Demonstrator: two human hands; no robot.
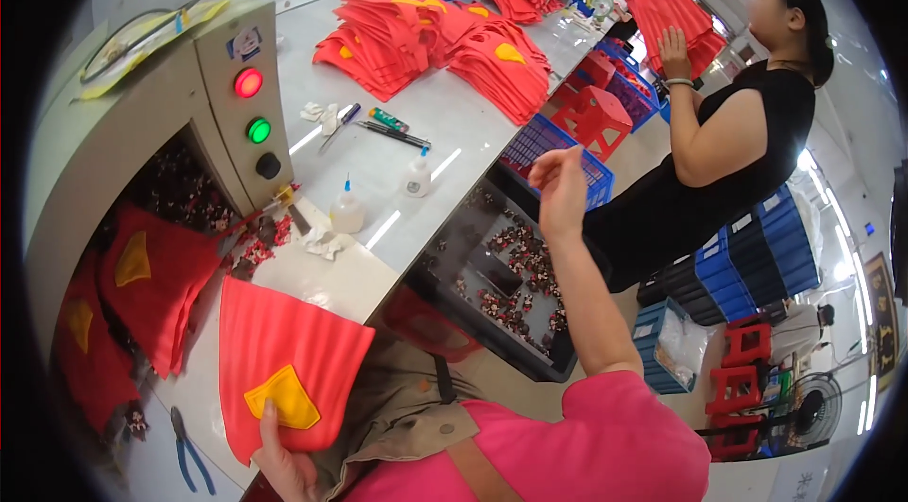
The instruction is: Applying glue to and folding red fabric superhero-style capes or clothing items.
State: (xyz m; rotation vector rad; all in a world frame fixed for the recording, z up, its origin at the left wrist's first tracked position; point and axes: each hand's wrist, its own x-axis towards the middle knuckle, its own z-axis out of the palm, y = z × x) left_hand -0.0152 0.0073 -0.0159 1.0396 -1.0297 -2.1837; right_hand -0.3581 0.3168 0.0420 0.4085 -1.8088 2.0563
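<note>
My left hand grips a pleated red fabric piece by its lower edge, with the thumb on its yellow patch. The piece is held flat above the worktop's near edge. My right hand is raised over the aisle, well apart from the cloth, its fingers curled inward. Whether anything is between those fingers cannot be made out. Blue-handled pliers lie on the worktop left of the cloth. More red pieces with yellow patches hang at the opening of the beige machine.
Two small bottles, pens and several red stacks stand on the table. Below my right arm is a grey bin of scraps. A person in black holds red pieces at the right. Red stools stand beyond.
</note>
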